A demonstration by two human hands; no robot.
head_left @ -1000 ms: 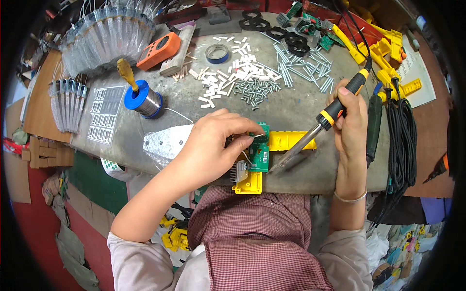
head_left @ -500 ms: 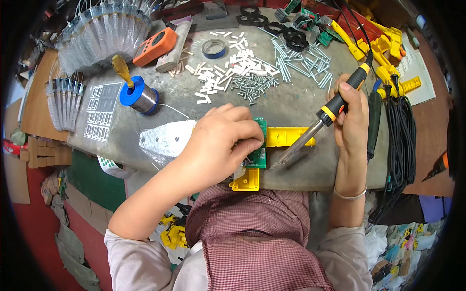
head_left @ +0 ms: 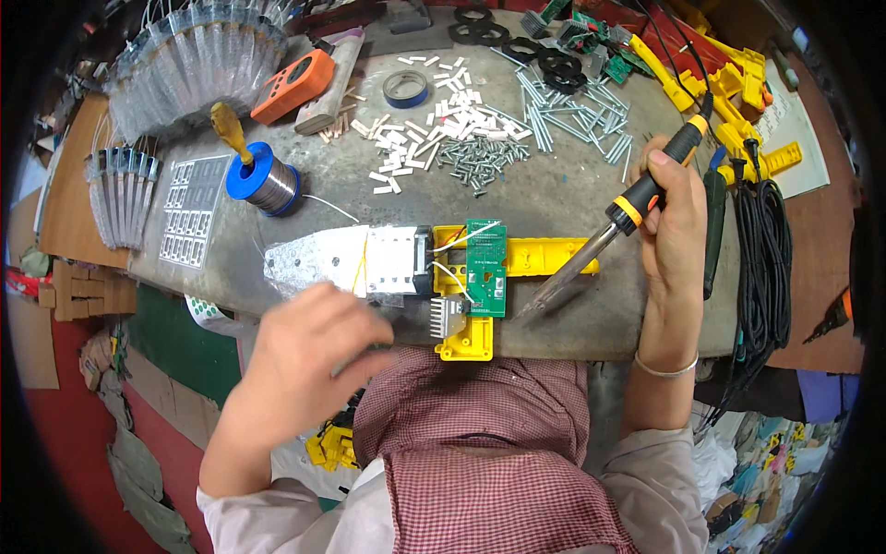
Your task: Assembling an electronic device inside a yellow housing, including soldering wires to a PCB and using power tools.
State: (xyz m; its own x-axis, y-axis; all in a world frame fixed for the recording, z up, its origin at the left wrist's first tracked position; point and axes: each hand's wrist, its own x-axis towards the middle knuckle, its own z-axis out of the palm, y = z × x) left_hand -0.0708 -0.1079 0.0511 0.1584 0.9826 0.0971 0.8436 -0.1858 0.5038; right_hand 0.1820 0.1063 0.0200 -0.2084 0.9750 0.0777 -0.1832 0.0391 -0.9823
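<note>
Clasping a soldering iron point(head_left: 628, 210), my right grip point(head_left: 674, 205) wraps its handle, the tip slanting down near the yellow housing point(head_left: 543, 254). My left grip point(head_left: 318, 343), blurred, is wide, fingers parted, near the front edge of the counter point(head_left: 572, 205). Between them I see the green circuit board point(head_left: 486, 263) lying across the housing, a grey heat sink point(head_left: 448, 318) beside it.

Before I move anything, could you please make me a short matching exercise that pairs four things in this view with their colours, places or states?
Column one:
1. Soldering iron
2. Circuit board
3. Wire spool
4. Left hand

Column two:
A. Blue-rimmed
B. Gripped in the right hand
C. Blurred, apparently empty
D. Green, over a yellow plastic part

Right pairs: 1-B; 2-D; 3-A; 4-C
</note>
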